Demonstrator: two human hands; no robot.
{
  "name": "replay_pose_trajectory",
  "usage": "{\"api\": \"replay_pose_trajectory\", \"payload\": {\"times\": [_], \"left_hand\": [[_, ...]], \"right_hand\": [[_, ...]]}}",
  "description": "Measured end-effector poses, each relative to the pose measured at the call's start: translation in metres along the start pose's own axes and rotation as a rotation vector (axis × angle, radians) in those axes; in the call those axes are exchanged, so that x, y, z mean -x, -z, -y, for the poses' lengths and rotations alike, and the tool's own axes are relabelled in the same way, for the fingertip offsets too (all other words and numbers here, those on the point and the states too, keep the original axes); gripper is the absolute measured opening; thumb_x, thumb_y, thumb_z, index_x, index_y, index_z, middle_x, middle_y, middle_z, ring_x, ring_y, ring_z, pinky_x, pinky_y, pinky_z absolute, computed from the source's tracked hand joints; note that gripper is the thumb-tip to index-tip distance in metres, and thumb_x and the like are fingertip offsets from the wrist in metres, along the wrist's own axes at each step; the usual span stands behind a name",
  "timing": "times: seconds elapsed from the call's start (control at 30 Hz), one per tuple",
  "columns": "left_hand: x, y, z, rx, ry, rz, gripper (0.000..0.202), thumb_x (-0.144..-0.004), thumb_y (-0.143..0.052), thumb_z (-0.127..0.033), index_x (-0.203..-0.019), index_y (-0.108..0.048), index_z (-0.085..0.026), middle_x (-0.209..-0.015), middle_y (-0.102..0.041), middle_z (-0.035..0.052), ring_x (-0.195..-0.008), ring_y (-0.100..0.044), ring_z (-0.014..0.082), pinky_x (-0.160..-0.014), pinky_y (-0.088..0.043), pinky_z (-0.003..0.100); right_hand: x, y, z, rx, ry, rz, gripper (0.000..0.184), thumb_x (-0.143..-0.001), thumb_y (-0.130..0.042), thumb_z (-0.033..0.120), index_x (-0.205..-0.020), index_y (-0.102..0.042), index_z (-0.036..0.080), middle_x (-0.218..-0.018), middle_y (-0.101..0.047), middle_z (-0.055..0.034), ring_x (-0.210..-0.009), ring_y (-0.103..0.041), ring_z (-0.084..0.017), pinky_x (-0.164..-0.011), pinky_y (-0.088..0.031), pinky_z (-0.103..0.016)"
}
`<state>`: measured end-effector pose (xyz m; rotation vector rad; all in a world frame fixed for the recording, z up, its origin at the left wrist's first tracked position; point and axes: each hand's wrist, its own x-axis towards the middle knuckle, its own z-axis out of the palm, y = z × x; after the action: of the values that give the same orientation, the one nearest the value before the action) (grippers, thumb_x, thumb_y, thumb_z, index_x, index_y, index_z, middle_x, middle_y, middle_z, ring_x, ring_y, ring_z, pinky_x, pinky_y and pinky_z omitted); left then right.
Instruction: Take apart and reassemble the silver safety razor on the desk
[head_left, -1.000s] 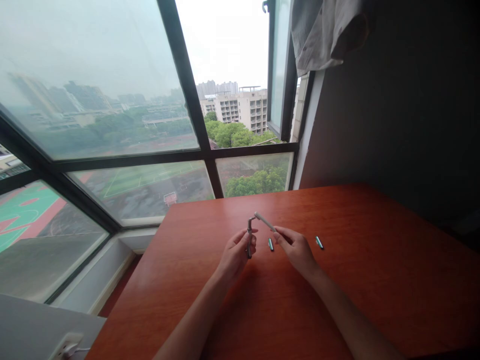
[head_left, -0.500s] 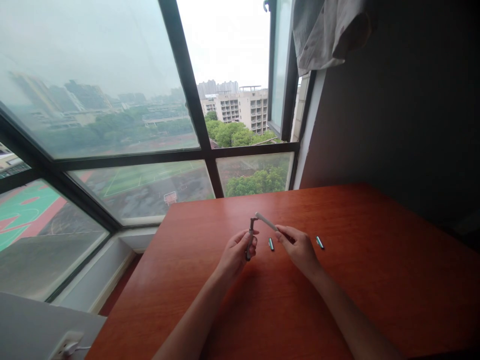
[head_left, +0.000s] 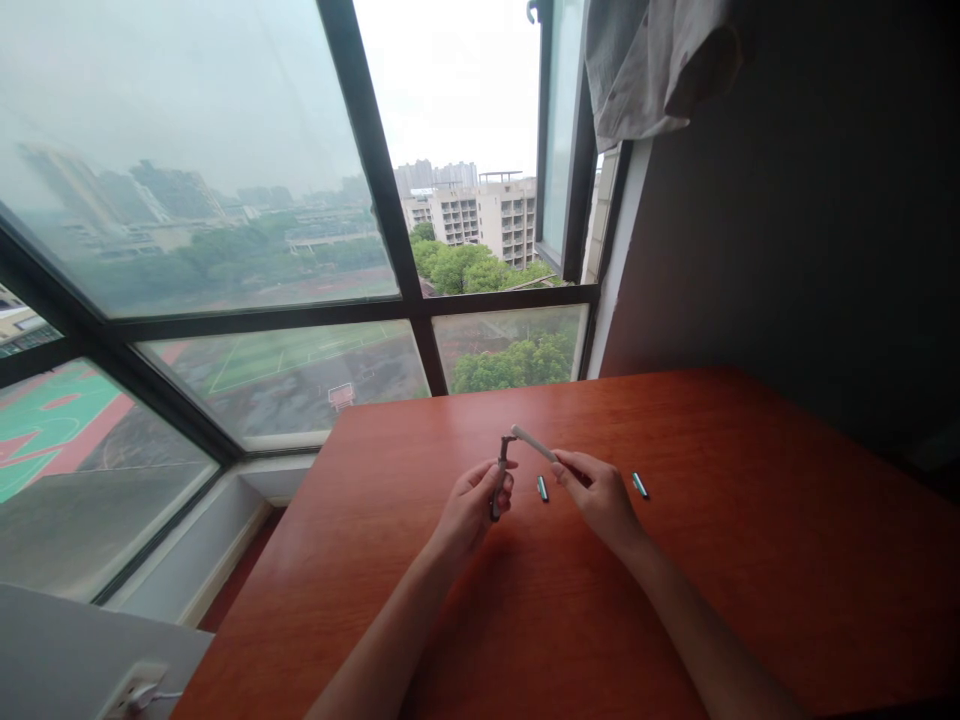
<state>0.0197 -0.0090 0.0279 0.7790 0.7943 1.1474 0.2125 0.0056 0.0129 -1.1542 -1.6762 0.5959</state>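
Over a reddish wooden table (head_left: pixel 750 560), my left hand (head_left: pixel 472 510) is closed around a thin dark grey piece (head_left: pixel 498 485) held nearly upright. My right hand (head_left: pixel 600 500) pinches the end of a slim pale stick-like piece (head_left: pixel 531 443) that slants up and left, its far tip close to the top of the dark piece. Whether the two pieces join I cannot tell. Two small greenish cylinders lie on the table: one (head_left: pixel 541 488) between my hands, the other (head_left: pixel 639 485) just right of my right hand.
A large dark-framed window (head_left: pixel 390 200) fills the left and back, one pane (head_left: pixel 559 130) swung open. A pale cloth (head_left: pixel 652 60) hangs at the top right against a dark wall. A white socket (head_left: pixel 131 690) sits at the lower left.
Almost nothing differs; my hands shifted slightly and the two held pieces kept the same pose.
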Motion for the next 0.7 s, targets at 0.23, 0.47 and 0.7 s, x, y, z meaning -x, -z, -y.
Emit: {"api": "replay_pose_trajectory", "payload": {"times": [0.23,0.47,0.7], "left_hand": [[-0.0013,0.0025,0.0004,0.001,-0.025,-0.005,0.035,-0.075,-0.072,-0.04,-0.094,-0.067,-0.011,-0.07,-0.052,0.0007,-0.055,-0.043,0.0063,-0.054,-0.032,0.021],[-0.0022,0.0034,0.0028,0.003,-0.041,-0.027,0.033,-0.074,-0.073,-0.038,-0.095,-0.067,-0.012,-0.072,-0.054,0.0017,-0.058,-0.044,0.0072,-0.055,-0.033,0.02],[-0.0035,0.0045,0.0046,-0.01,-0.076,-0.029,0.031,-0.073,-0.074,-0.036,-0.093,-0.068,-0.014,-0.072,-0.055,0.0018,-0.061,-0.045,0.0081,-0.057,-0.033,0.021]], "right_hand": [[0.0009,0.0,0.0007,-0.041,-0.012,0.026,0.029,-0.088,-0.053,0.036,-0.096,-0.072,0.015,-0.087,-0.072,-0.0082,-0.076,-0.065,-0.021,-0.064,-0.048,-0.027],[0.0022,-0.0005,0.0036,-0.047,-0.016,0.095,0.029,-0.089,-0.052,0.035,-0.094,-0.072,0.015,-0.08,-0.071,-0.006,-0.07,-0.063,-0.019,-0.06,-0.045,-0.025],[0.001,-0.0016,0.0021,-0.067,-0.044,0.062,0.029,-0.088,-0.052,0.035,-0.097,-0.071,0.014,-0.082,-0.07,-0.006,-0.071,-0.062,-0.019,-0.061,-0.045,-0.025]]}}
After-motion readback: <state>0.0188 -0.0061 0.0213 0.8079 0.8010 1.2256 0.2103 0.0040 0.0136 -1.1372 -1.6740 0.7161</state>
